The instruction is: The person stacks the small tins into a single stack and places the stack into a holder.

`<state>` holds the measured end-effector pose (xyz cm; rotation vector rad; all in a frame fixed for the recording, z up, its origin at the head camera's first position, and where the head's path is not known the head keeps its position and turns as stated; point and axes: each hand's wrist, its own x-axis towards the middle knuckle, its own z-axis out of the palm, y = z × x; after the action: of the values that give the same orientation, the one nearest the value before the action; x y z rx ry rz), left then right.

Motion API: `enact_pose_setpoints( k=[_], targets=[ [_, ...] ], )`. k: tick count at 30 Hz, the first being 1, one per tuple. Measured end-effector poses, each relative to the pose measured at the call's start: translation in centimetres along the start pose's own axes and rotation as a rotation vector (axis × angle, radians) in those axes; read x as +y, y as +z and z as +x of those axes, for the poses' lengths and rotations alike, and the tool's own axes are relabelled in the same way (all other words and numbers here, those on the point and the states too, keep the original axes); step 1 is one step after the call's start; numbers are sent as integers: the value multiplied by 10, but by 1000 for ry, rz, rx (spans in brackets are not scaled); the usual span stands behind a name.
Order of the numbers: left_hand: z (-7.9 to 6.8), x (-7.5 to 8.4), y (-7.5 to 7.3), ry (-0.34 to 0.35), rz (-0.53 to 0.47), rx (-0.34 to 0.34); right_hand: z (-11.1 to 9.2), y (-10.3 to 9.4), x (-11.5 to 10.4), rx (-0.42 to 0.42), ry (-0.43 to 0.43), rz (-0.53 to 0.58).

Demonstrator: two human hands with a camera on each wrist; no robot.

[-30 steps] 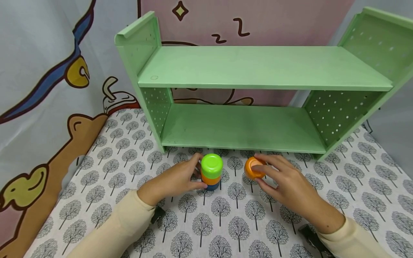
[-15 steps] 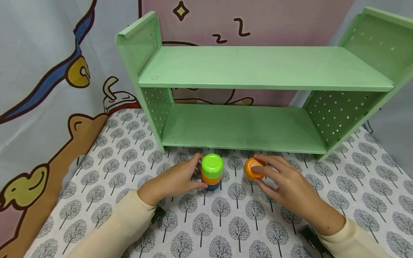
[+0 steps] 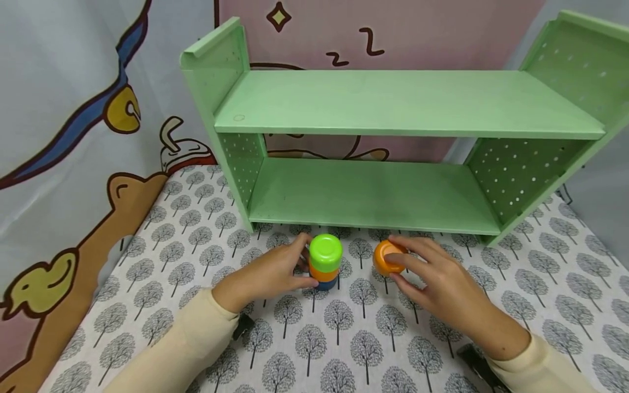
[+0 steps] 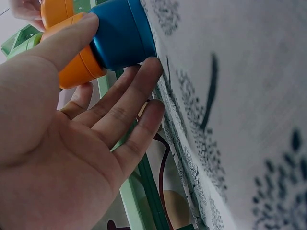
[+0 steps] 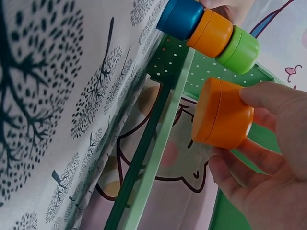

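Note:
In the head view, a stack of small cups stands on the cloth in front of the shelf: a blue cup (image 4: 122, 33) at the bottom, an orange cup (image 5: 210, 32) in the middle and a lime green cup (image 3: 326, 252) on top. My left hand (image 3: 275, 273) holds the stack low on its left side, thumb at the blue and orange cups, fingers behind. To the right, my right hand (image 3: 432, 275) grips another orange cup (image 5: 225, 112) between thumb and fingers. This cup is off the cloth, its wide end facing down, apart from the stack.
A light green two-tier shelf (image 3: 373, 188) with perforated sides stands right behind the cups. White cloth (image 3: 314, 349) printed with grey trees covers the table. Cartoon curtains (image 3: 54, 109) hang at the left and back. Black straps are on both wrists.
Both hands and the cups keep their places. The whole head view has shifted very slightly, so everything appears a little further right.

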<state>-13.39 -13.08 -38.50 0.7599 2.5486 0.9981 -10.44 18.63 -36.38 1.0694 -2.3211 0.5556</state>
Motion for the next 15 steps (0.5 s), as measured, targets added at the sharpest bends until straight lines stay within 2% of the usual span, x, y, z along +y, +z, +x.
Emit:
enact_pose_setpoints(
  k=[15],
  targets=[
    [0,0,0,-8,12,-4,7,-2,-2,6,-4,-2]
  ],
)
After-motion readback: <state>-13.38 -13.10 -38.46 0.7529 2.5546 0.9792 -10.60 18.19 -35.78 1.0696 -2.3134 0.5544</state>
